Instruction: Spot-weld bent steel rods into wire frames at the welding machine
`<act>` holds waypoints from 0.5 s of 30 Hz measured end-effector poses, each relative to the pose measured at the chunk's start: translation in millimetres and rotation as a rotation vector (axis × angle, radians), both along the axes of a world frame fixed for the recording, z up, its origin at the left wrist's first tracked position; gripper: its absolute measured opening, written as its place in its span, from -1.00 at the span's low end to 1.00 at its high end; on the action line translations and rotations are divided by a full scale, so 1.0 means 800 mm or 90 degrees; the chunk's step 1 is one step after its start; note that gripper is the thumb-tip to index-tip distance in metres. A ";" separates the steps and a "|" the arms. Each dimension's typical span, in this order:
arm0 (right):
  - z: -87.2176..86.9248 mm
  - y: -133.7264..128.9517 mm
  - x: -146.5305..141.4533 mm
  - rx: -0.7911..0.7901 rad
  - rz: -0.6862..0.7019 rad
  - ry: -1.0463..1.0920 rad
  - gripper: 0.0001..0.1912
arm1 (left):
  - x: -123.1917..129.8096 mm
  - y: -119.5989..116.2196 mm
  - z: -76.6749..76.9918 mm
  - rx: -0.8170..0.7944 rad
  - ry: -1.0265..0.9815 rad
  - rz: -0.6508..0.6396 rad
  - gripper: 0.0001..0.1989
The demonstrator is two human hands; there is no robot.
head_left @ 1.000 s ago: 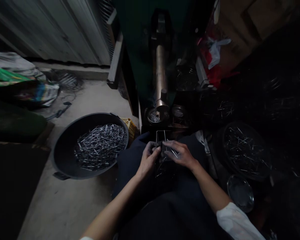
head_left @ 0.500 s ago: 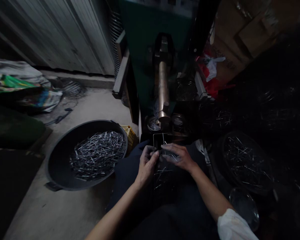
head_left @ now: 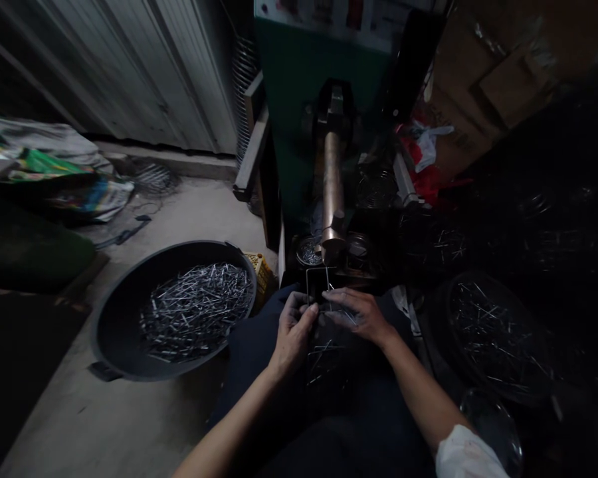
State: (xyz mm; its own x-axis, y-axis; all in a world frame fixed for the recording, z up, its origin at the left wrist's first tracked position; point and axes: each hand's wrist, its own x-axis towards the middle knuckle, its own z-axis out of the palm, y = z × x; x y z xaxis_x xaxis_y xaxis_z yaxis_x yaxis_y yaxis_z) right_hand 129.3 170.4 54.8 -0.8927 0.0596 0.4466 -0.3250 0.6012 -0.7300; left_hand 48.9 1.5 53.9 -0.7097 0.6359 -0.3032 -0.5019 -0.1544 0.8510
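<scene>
The person's left hand [head_left: 292, 332] and right hand [head_left: 363, 317] are close together above the lap, with a narrow gap between the fingertips. The left thumb and fingers are pinched on the lower part of one leg of a bent wire piece [head_left: 307, 284]; the right hand's fingers are extended against its other leg, half curled, and more thin wires show beneath them. Whether the right hand grips the bent piece firmly cannot be told.

The bent wire piece stands upright between the hands, just below the tip of a copper-coloured metal bar [head_left: 333, 179]. It is slender and plain metallic, with a straight top, squared corners and two roughly parallel legs; its lower ends are hidden by the fingers and shadow.

Loose wires [head_left: 323, 348] lie in the dark area below the hands. On the left, a wide dark basin [head_left: 122, 318] holds a heap of shiny metal pieces [head_left: 199, 309], with a yellow crate [head_left: 262, 269] beside it. A small round dish [head_left: 299, 258] of small metal bits sits by the bar's lower end. On the right, a dark container [head_left: 446, 315] holds more thin wires, dimly lit.
</scene>
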 end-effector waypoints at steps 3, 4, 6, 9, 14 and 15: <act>0.001 0.000 -0.001 -0.014 -0.001 -0.007 -0.52 | -0.001 0.000 -0.001 0.006 0.001 0.002 -0.67; 0.001 0.000 -0.002 -0.018 -0.001 -0.009 -0.52 | -0.001 0.000 -0.002 0.011 0.004 0.004 -0.68; 0.002 0.001 -0.003 -0.022 0.003 -0.009 -0.52 | -0.002 0.000 -0.004 0.017 0.009 0.012 -0.69; 0.003 0.001 -0.004 -0.022 0.007 -0.009 -0.53 | -0.003 0.000 -0.006 0.027 0.001 0.020 -0.70; 0.007 0.003 -0.006 -0.018 0.004 -0.009 -0.56 | -0.004 0.002 -0.004 0.038 -0.005 0.019 -0.70; 0.007 0.003 -0.006 -0.016 0.004 -0.008 -0.56 | -0.005 0.003 -0.004 0.042 -0.002 0.015 -0.71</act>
State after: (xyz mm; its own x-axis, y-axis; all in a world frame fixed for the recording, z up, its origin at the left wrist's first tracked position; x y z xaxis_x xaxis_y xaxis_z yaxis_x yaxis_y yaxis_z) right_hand 124.3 172.9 60.3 -0.8989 0.0656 0.4332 -0.3185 0.5811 -0.7489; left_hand 45.3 4.0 50.8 -0.7236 0.6381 -0.2631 -0.5003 -0.2223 0.8368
